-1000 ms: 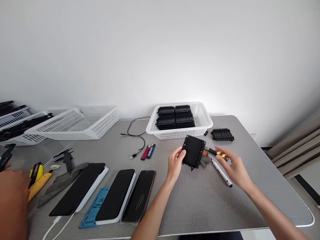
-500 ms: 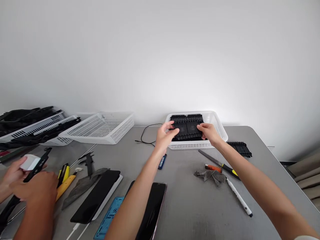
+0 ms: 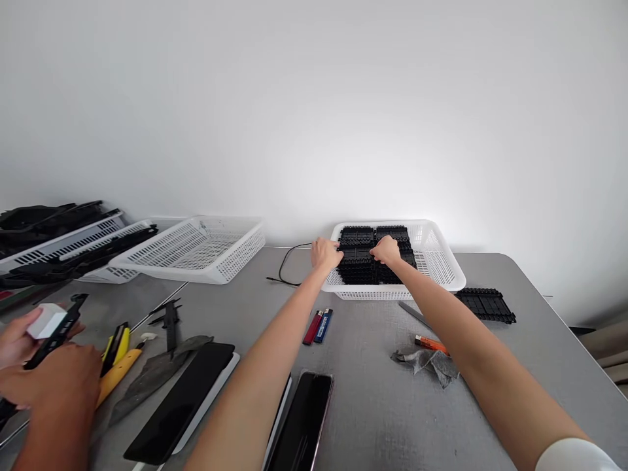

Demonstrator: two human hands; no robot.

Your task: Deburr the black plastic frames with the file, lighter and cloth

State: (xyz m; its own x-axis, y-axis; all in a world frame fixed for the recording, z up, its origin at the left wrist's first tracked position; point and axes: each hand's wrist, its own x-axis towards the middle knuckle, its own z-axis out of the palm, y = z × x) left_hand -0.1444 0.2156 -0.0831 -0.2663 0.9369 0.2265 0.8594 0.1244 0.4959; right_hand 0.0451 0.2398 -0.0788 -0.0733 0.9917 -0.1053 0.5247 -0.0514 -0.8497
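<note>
My left hand point(image 3: 324, 254) pinches the left edge of a black plastic part point(image 3: 357, 255) with toothed edges. At its right edge, the fingers of my right hand point(image 3: 386, 250) are closed on it. This part sits on the left stack of similar parts, inside a white perforated basket point(image 3: 439, 260). Another stack of black parts point(image 3: 392, 232) stands beside it, partly covered by my right hand. Outside the basket, a similar black part point(image 3: 487, 305) lies on the table to the right.
A red lighter point(image 3: 313, 327), blue lighter point(image 3: 323, 326) and phone point(image 3: 303, 418) lie nearer me. An orange-handled tool point(image 3: 432, 344) and grey cloth point(image 3: 432, 363) are under my right forearm. At left, a co-worker's hands point(image 3: 53, 373) hold a white block; white baskets point(image 3: 220, 265) stand behind.
Both hands have lowered the black part from above the basket onto the left stack, bringing it more level. The view has shifted slightly, and a red lighter now shows beside the blue one.
</note>
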